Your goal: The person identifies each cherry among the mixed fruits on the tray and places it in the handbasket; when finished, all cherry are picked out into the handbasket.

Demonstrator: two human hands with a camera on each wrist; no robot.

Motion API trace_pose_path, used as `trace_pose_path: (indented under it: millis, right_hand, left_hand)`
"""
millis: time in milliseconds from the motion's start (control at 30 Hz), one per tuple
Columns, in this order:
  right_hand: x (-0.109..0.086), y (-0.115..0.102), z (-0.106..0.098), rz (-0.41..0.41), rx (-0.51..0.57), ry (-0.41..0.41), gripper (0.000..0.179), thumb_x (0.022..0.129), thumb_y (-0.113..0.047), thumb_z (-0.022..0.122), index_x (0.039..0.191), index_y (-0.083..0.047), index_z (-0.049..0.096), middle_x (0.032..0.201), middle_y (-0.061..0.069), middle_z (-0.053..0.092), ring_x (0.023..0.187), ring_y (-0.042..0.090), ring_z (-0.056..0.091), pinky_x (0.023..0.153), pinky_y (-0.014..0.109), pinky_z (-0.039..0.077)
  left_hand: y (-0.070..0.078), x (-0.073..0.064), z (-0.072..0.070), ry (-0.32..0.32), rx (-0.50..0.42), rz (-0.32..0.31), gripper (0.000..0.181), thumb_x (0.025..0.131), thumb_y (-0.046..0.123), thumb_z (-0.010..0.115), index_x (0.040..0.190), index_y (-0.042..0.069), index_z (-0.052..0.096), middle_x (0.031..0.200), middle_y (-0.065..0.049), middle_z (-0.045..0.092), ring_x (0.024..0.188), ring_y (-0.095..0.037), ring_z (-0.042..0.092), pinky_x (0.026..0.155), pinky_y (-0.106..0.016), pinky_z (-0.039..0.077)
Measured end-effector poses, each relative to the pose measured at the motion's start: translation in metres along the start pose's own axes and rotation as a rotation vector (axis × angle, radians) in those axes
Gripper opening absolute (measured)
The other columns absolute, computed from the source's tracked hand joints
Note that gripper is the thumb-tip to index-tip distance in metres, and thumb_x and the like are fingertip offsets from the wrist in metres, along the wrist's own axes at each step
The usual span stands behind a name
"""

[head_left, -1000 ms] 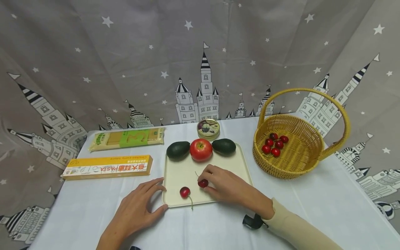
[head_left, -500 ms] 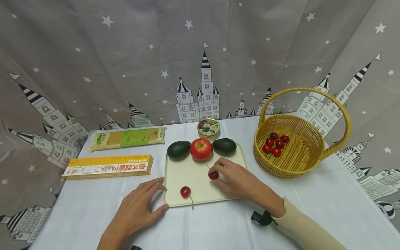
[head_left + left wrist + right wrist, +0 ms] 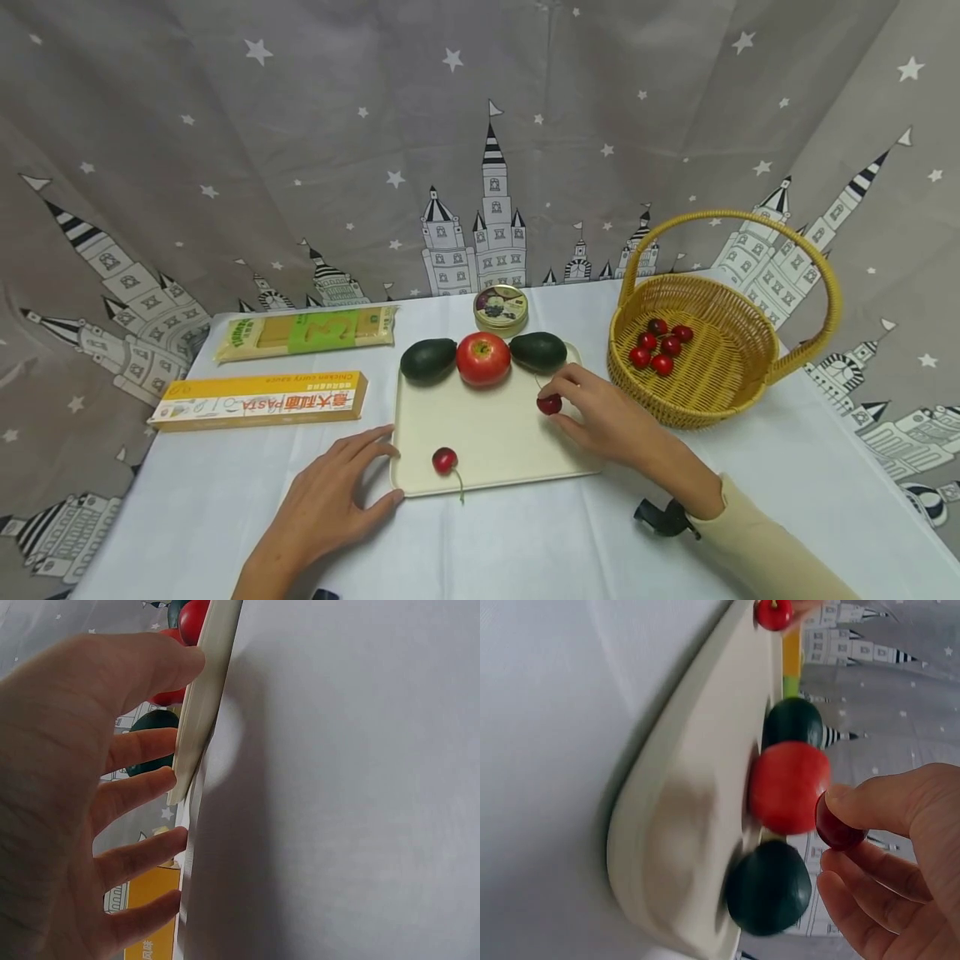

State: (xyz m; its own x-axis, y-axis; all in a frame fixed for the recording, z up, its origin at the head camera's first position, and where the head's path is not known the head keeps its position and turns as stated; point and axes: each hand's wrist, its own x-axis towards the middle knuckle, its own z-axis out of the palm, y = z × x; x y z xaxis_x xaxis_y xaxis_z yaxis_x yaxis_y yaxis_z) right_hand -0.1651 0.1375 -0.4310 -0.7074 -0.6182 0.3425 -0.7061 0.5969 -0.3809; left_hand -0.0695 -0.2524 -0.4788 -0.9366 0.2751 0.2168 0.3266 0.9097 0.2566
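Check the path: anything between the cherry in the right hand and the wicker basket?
Nothing visible blocks it. The right hand pinches the cherry above the tray's right side; only bare tablecloth lies between it and the basket. The basket's near wall stands higher than the tray, so the cherry likely has to clear it.

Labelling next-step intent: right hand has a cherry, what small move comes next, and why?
Probably carry it right, over the woven yellow basket rim. The right hand pinches a dark red cherry above the cream tray, and the basket already holds red cherries.
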Motion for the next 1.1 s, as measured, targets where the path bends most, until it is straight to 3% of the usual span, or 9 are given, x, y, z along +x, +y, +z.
trace_pose_path:
  millis: [333,767,1100]
  right_hand:
    - [-0.011,0.014,-0.017,0.042,-0.041,0.044,0.036,0.084,-0.005,0.093,0.115,-0.012,0.075,0.113,0.003,0.068,0.1,0.016,0.07,0.089,0.035,0.063]
    - [-0.026,0.033,-0.036,0.089,-0.094,0.116,0.036,0.085,-0.001,0.09,0.116,-0.009,0.074,0.114,0.009,0.067,0.099,0.027,0.07,0.085,0.043,0.065]
    - [-0.033,0.048,-0.05,0.093,-0.106,0.192,0.039,0.083,-0.001,0.091,0.117,-0.01,0.075,0.113,0.007,0.068,0.1,0.024,0.07,0.084,0.046,0.065]
  left_hand:
    - [0.0,0.0,-0.001,-0.002,-0.004,0.0,0.044,0.084,0.049,0.088,0.119,0.03,0.071,0.152,0.006,0.062,0.133,-0.024,0.063,0.098,-0.053,0.057]
    - [0.0,0.0,-0.001,-0.004,-0.003,0.0,0.044,0.084,0.049,0.089,0.12,0.029,0.072,0.152,0.005,0.062,0.133,-0.025,0.063,0.097,-0.054,0.057]
    - [-0.001,-0.001,0.0,0.01,0.001,0.007,0.044,0.083,0.048,0.089,0.119,0.029,0.072,0.151,0.005,0.063,0.131,-0.025,0.063,0.096,-0.053,0.058]
